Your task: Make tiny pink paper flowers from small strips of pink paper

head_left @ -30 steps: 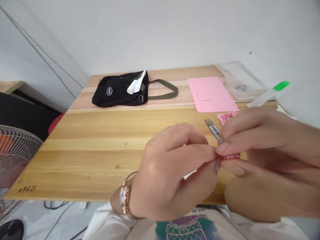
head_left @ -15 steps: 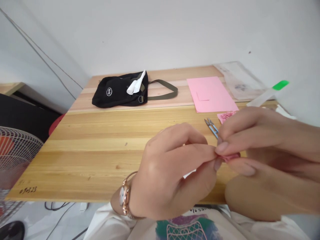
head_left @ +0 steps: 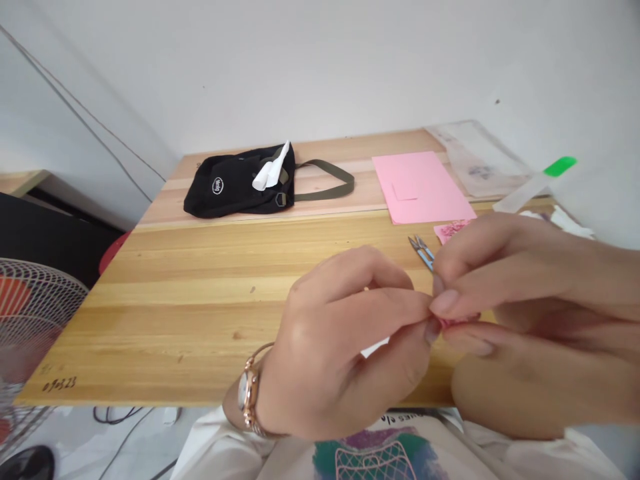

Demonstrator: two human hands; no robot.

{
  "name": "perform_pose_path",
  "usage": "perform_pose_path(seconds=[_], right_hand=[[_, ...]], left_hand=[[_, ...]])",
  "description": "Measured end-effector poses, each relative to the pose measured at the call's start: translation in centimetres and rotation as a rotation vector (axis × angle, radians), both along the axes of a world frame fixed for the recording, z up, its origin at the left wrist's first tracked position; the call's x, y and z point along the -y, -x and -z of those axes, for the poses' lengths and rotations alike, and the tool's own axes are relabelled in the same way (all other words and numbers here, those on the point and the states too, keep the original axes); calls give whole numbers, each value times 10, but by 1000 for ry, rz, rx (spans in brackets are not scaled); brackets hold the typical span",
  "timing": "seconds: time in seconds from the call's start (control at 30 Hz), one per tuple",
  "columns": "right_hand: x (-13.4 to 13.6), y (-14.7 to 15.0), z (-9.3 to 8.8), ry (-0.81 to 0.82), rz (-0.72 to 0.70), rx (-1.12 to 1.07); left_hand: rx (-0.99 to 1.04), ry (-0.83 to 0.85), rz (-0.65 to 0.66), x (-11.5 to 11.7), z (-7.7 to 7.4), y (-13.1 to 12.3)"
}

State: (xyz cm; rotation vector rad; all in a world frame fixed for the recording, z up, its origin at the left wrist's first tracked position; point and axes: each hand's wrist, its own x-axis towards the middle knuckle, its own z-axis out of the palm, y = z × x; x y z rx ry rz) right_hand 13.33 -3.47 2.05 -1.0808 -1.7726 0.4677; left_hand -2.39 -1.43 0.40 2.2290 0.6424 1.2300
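Between my two hands is a small piece of pink paper (head_left: 457, 321), mostly covered by fingers. My left hand (head_left: 350, 340), with a watch at the wrist, pinches its left end between thumb and forefinger. My right hand (head_left: 525, 300) grips the same piece from the right, its thumb underneath and fingers above. Just beyond the fingertips lie blue-handled thread snips (head_left: 421, 251), blades pointing away, their near end hidden by my right hand. Behind that hand sits a pink sheet with small pink curled bits (head_left: 453, 231) on it, partly covered.
Pink paper (head_left: 425, 193) with a small cut piece on top lies toward the back right. Beside it are a clear plastic bag (head_left: 485, 160) and a green-tipped translucent strip (head_left: 537, 183). A black bag (head_left: 235, 183) with white tissue lies back left. A fan (head_left: 40, 313) stands left of the table (head_left: 190, 300).
My right thumb and fingers have shifted slightly left and closed nearer to my left fingertips, covering more of the pink piece. Otherwise the view has barely changed.
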Motion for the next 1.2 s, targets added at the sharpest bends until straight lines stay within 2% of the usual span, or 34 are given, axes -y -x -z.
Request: perform_pose_path(seconds=[0.2,0.4,0.7,1.03,1.2], right_hand=[[-2,0,-3,-1,6,-1],[-5,5,-12,13,-3,4],[1,0,1,-30,8,5],[-2,3,-8,-29,35,16],[-3,-2,-8,-17,-24,53]], left_hand=[[-14,7,-26,1,0,0],[0,-19,-20,1,0,-1],[-40,-21,-38,2,-1,1],[20,6,-39,2,1,0],[32,14,-27,1,0,-1]])
